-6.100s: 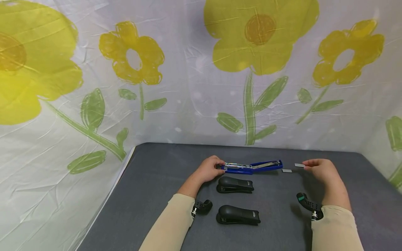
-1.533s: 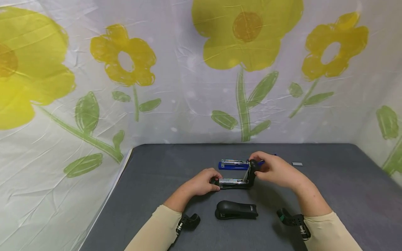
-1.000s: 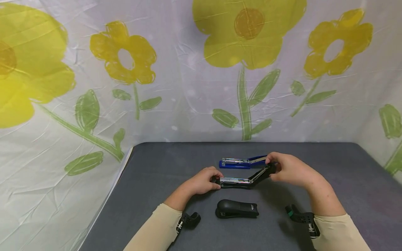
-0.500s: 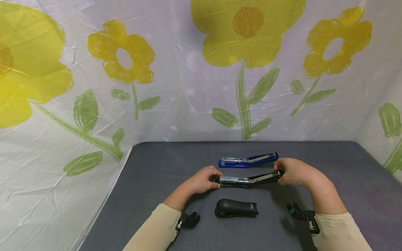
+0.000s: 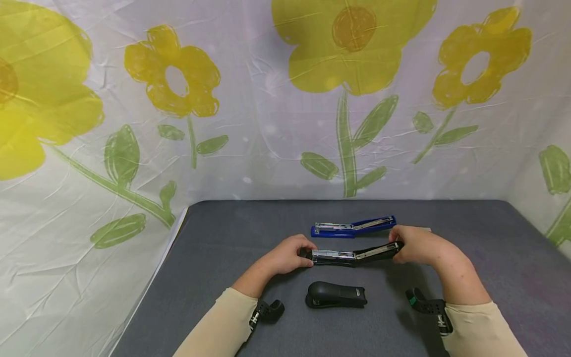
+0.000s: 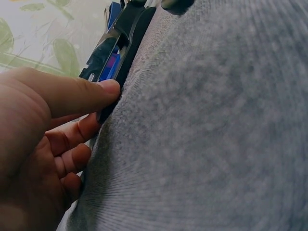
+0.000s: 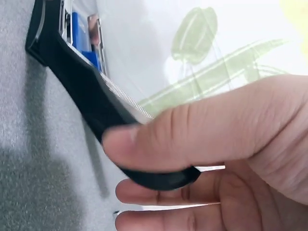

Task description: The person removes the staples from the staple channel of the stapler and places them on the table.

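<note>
Head view: left fingers and right fingers pinch opposite ends of an opened black stapler

In front of the blue stapler, the held stapler has its left end hidden in the left grip and its right tip in the right grip; to the blue stapler's right, the right grip hides part of a pale strip. Farther in front, lettering on the closed stapler is too small to read. In the left wrist view, a dark thing right of the blue stapler is cut off, unidentifiable
</note>
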Motion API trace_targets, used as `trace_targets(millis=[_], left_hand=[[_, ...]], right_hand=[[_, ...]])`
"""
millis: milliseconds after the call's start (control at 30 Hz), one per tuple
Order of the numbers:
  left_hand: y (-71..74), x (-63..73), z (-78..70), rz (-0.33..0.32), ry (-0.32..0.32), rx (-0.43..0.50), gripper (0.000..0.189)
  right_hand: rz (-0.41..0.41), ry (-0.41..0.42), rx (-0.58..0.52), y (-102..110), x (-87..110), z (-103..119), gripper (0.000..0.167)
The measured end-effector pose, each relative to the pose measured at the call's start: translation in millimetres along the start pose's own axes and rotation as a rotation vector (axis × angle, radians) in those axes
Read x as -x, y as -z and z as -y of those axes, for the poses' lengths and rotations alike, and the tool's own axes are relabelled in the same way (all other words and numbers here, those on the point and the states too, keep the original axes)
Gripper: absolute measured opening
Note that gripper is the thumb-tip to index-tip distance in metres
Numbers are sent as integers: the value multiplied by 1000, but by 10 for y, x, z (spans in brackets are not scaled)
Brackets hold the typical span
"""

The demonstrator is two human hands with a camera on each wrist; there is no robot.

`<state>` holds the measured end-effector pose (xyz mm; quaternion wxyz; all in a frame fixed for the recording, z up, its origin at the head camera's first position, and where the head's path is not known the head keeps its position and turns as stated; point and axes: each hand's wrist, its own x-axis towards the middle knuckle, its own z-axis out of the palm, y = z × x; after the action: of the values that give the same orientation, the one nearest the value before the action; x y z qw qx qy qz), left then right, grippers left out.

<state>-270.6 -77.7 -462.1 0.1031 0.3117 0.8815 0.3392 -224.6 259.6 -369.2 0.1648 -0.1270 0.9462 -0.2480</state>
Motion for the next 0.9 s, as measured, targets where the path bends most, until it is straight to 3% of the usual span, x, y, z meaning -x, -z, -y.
trace_targets(millis=[167, 333, 467, 633, 900], left_hand=[[-3, -3, 8, 8, 17, -2, 33], [1, -3, 9, 9, 19, 1, 33], [0, -2, 13, 4, 14, 4, 32], [-6, -5, 19, -5, 17, 17, 32], [1, -1, 13, -10, 8, 13, 33]], right_hand=[[-55, 60, 57, -17, 5, 78, 55], [-192, 179, 97, -116, -63, 196, 39], [-247, 261, 85, -225, -138, 281, 27], [-268, 332, 80, -335, -207, 338, 20], [-239, 352, 106, -491, -284, 413, 20]])
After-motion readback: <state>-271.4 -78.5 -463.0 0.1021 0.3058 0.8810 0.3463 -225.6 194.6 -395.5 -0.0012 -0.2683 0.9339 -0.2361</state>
